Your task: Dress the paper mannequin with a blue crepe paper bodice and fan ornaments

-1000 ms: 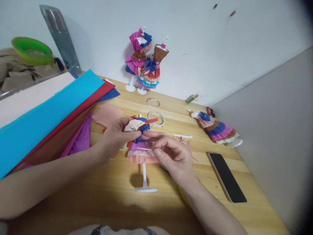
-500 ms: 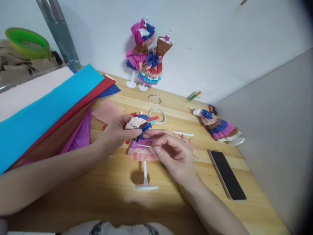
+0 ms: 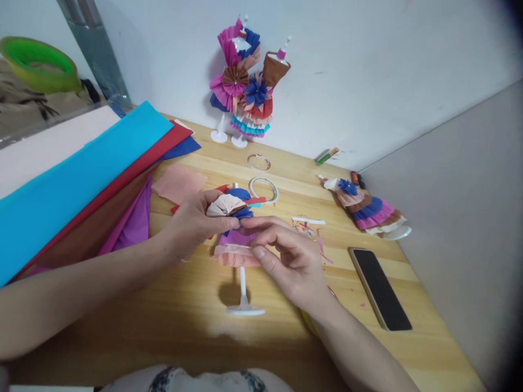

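Note:
My left hand (image 3: 198, 218) pinches a pleated paper rosette (image 3: 224, 204) in white, blue and brown, with the thumb along its lower edge. At the rosette's right side, my right hand (image 3: 288, 256) touches or nearly touches its blue part with the index fingertip. Its thumb and another finger close on a thin white strip (image 3: 245, 247), only partly visible against the paper behind. Beneath both hands lies a small mannequin on a white stand (image 3: 244, 302), wearing a purple and pink paper skirt (image 3: 232, 257). Its upper part is mostly hidden by the rosette and hands.
Coloured paper sheets (image 3: 90, 158) fan out at left. Two dressed mannequins (image 3: 249, 87) stand by the wall; another (image 3: 365, 207) lies at right. A tape roll (image 3: 263, 190), a clear ring (image 3: 259, 162), paper scraps (image 3: 306, 228) and a phone (image 3: 381, 288) lie on the table.
The right hand's fingers have moved slightly left and closer to the rosette. The rosette has turned a little, and less of the white strip stands out. The view has shifted slightly.

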Motion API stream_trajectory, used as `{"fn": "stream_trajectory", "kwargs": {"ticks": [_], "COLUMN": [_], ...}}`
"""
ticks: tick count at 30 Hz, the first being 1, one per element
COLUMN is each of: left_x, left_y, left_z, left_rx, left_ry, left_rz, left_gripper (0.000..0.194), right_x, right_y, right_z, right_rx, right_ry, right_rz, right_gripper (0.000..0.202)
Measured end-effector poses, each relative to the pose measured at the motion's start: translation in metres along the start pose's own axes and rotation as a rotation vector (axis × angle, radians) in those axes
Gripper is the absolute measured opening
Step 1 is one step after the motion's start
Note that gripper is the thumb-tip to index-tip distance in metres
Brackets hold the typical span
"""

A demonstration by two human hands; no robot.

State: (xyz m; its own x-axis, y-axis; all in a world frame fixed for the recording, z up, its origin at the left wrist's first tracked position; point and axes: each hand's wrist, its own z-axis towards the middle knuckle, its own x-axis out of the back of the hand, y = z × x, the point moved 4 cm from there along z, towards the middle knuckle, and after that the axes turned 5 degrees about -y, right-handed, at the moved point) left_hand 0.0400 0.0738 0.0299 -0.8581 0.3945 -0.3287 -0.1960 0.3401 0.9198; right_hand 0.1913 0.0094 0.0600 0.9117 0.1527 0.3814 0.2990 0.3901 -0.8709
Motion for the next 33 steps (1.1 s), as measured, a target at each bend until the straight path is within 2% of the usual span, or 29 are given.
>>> {"fn": "stream_trajectory", "kwargs": {"ticks": [8,13,18,25,33], "left_x": [-0.001,0.000,0.002,0.001,-0.002], "left_y": [-0.004,-0.005,-0.006,-0.005,-0.002], "left_z": [0.002,0.002,0.003,0.003,0.002], "left_rx": [0.007,0.002,0.016,0.025,0.065], "left_ry": [-0.079,-0.103,-0.122,-0.106,-0.092], "left_rz": [-0.005,0.039,0.065,0.074,0.122], "left_gripper": [0.022,0.020,0.022,0.022,0.025], "right_x": [0.012,0.012,0.011,0.012,0.009], "right_y": [-0.006,-0.004,-0.001,0.001,-0.004], "right_z": [0.000,0.001,0.003,0.003,0.005], "right_rx": [0.134,0.157,0.176,0.196,0.223], "right_ry": [0.037,-0.051,-0.082,-0.039,-0.108], "right_rz": [-0.120,-0.167,-0.244,-0.272,-0.337], "right_gripper": [0.010,0.009,0.009,0.008,0.010]}}
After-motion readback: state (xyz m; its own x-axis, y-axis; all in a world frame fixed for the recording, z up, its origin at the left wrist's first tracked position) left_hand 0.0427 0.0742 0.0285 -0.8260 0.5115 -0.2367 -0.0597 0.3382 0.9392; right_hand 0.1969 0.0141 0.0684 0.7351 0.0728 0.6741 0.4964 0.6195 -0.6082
